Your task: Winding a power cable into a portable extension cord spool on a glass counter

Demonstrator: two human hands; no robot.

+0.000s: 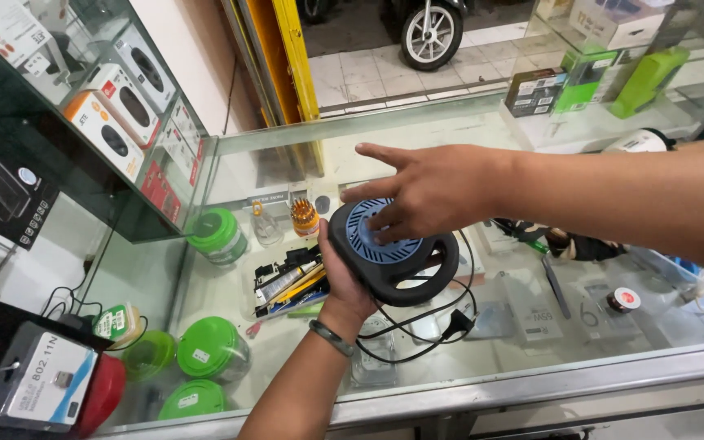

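My left hand (342,287) grips a round black device (393,259) with a blue slotted face and a loop handle, holding it tilted above the glass counter. A black cable (417,326) with a plug hangs from it onto the glass. My right hand (425,189) reaches in from the right and rests on the blue face, fingertips touching it and index finger stretched out to the left. A dark band sits on my left wrist.
The glass counter (531,358) has a metal front edge. A tray of tools (287,281), a screwdriver bit holder (304,217) and a small jar stand left of the device. Green-lidded containers (209,346) sit lower left. Boxed goods fill the left glass shelf and back right.
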